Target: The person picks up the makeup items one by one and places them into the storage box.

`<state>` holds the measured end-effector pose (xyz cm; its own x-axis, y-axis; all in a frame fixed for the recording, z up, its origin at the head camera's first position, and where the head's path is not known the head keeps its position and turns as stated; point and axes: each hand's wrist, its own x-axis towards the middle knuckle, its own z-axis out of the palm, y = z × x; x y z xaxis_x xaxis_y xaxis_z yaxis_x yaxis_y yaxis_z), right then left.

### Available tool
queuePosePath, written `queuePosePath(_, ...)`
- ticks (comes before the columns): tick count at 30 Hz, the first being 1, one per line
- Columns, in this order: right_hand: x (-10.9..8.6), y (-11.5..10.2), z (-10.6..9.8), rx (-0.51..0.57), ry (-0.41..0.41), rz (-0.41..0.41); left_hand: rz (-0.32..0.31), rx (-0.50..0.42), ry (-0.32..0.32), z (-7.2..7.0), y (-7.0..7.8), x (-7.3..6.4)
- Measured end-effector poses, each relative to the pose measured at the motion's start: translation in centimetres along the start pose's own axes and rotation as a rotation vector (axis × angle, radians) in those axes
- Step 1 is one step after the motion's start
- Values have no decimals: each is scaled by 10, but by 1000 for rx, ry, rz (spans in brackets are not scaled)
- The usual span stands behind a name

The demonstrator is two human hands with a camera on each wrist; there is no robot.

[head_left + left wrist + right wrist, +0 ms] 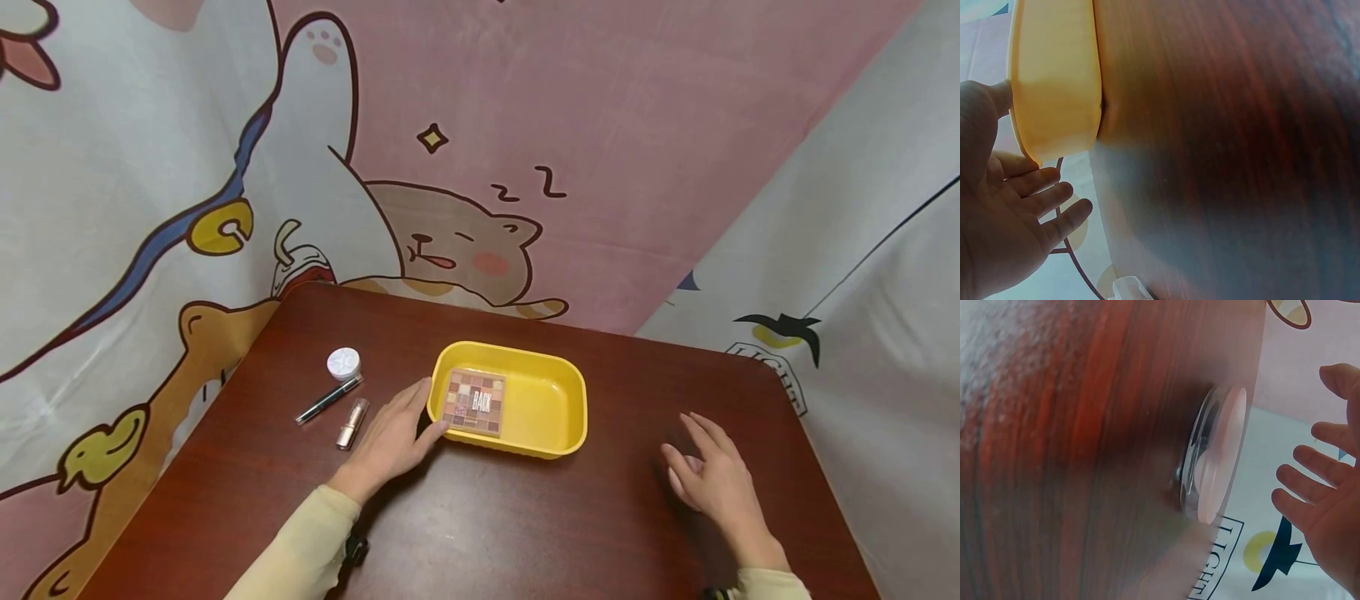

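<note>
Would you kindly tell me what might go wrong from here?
The left hand touches the end of the yellow bin, so a careless push might slide it and shift the makeup palette inside.
The lipstick-like tube lies close beside that hand and could be knocked and perhaps roll.
The round pink-topped case sits low on the table near the right hand, so it may slip during a pickup.

yellow tub [538, 410] upright, pink case [1225, 456] flat

A square multicoloured palette [475, 402] lies in the yellow rectangular plastic tub's [542, 414] left half, right of a round white jar [344, 364].
</note>
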<state>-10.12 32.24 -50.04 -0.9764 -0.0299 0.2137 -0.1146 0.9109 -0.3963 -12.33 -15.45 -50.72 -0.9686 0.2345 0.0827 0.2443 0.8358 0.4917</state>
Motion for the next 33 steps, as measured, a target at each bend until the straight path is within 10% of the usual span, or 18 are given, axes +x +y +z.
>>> queuePosePath(33,-19,23,2,-56,-50,2,-35,-11,-21,2,0,0)
